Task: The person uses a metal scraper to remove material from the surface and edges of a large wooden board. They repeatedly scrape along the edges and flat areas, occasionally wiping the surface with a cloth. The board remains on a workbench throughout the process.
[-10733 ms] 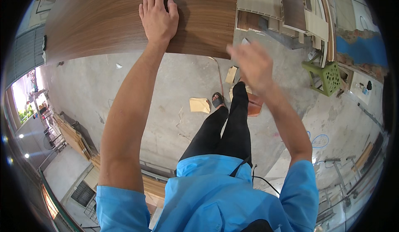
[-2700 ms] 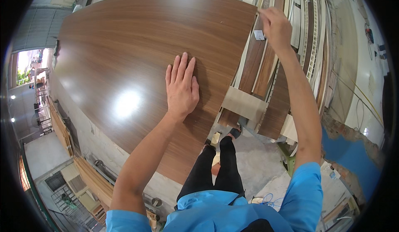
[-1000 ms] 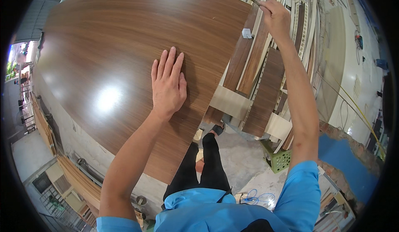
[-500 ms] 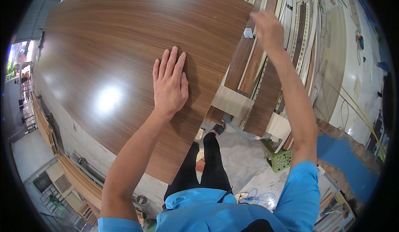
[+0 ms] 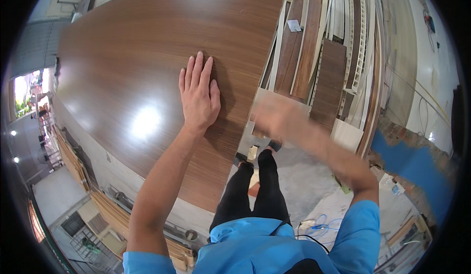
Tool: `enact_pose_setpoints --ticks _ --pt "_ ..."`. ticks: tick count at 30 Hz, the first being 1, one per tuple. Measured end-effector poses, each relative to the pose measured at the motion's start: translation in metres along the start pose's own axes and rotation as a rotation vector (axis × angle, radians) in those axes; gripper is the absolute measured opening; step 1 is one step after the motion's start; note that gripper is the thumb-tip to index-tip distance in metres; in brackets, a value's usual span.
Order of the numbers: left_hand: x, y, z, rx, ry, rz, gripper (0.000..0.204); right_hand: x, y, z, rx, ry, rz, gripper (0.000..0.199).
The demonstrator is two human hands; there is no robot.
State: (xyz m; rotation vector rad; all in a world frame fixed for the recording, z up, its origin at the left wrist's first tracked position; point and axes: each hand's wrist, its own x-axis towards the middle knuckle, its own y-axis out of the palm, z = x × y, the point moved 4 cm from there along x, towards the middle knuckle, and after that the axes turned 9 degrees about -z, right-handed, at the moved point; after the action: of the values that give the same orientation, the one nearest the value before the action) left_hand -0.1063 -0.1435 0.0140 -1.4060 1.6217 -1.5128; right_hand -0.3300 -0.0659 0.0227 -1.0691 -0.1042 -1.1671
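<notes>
One left hand [image 5: 198, 102] laid flat on the brown panel [image 5: 117, 48], fingers outstretched; apart from it, right hand [image 5: 278, 117] blurred near the panel's right edge, grip and contact impossible to tell. Strips and boards [image 5: 329, 77] piled right of the panel; blue cord [image 5: 321, 222] to its lower right.

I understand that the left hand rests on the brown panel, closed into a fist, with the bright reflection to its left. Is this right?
Not entirely: the head view shows the left hand open, palm down, not closed. It does rest on the brown panel, with the bright reflection to its left.
</notes>
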Motion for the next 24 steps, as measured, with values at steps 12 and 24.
enact_pose_setpoints --ticks 12,24 --pt "0.105 0.074 -0.099 -0.007 0.418 0.068 0.074 -0.245 0.055 0.108 0.341 1.385 -0.565 0.014" --pt "0.023 0.033 -0.113 0.238 0.794 0.497 0.051 -0.272 0.070 0.092 0.624 1.529 -0.932 0.015"
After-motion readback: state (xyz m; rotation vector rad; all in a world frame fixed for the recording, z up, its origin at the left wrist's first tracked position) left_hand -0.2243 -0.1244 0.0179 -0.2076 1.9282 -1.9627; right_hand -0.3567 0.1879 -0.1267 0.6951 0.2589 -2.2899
